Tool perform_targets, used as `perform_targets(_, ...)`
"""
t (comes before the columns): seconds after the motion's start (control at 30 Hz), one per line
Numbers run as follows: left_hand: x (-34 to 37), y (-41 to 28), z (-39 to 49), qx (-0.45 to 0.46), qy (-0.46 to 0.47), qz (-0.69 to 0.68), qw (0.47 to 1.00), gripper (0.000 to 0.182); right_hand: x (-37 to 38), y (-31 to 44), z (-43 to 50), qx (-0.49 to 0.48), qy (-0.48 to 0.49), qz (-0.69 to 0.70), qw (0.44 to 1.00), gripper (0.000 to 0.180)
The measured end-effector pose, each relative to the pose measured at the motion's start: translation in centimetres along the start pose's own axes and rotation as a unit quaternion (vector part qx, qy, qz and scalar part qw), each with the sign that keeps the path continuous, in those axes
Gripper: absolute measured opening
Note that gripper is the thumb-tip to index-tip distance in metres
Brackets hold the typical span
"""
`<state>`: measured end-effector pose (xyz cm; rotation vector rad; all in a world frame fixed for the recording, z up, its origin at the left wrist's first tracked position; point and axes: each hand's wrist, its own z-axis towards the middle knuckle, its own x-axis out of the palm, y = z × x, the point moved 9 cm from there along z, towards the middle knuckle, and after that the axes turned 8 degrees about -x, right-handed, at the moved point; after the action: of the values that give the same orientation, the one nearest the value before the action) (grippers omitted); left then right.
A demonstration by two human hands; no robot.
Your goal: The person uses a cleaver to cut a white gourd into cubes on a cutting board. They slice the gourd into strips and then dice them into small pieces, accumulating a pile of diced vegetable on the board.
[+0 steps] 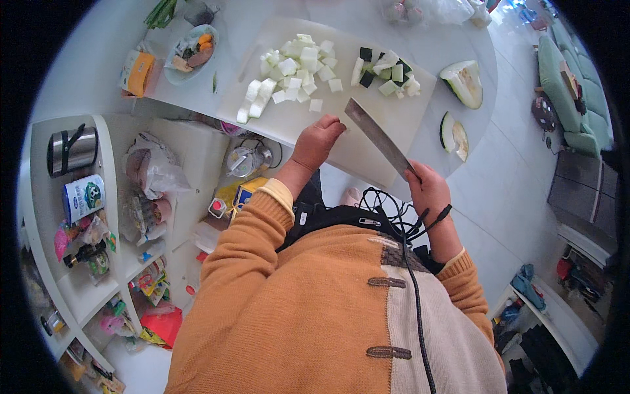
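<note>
My right hand [427,189] grips the handle of a broad-bladed kitchen knife [378,138], whose blade slants up and left over a white cutting board [374,113]. Left of the blade, my left hand [317,143] hovers by the board's near edge with curled fingers drawn together; nothing shows between them. A heap of pale melon cubes [300,64] lies on the board, with a few longer strips [258,98] at its left. Farther right is a smaller pile of dark-green rind and pale scraps [389,71].
A melon wedge [462,83] and smaller rind-on slices [454,137] lie right of the board. An oval dish of food scraps [192,54] and an orange-and-white box [135,74] stand at the left. White shelves [110,197] border my left side. A black cable [413,276] hangs down my front.
</note>
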<state>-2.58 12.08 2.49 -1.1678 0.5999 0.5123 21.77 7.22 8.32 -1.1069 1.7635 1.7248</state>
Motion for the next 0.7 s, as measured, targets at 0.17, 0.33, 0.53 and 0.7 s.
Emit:
perform_targets(0.17, 0.1, 0.5, -0.5, -0.019, -0.011, 0.001, 1.000, 0.013, -0.1, 1.8, 0.6, -0.001, 0.030, -0.003, 1.000, 0.022)
perform_targets(0.33, 0.0, 0.9, -0.8, -0.013, -0.027, -0.018, 0.999, 0.014, -0.1, 2.7, 0.9, 0.021, 0.050, -0.002, 0.999, 0.022)
perform_targets(0.53, 0.3, 1.0, -1.0, -0.014, -0.019, -0.036, 0.999, 0.019, 0.1, 2.6, 1.2, 0.033, 0.079, -0.041, 0.995, 0.023)
perform_targets(0.7, 0.2, 0.9, -0.8, -0.004, -0.027, -0.027, 0.999, 0.016, 0.6, 2.8, 1.8, 0.010, 0.092, -0.107, 0.990, 0.021)
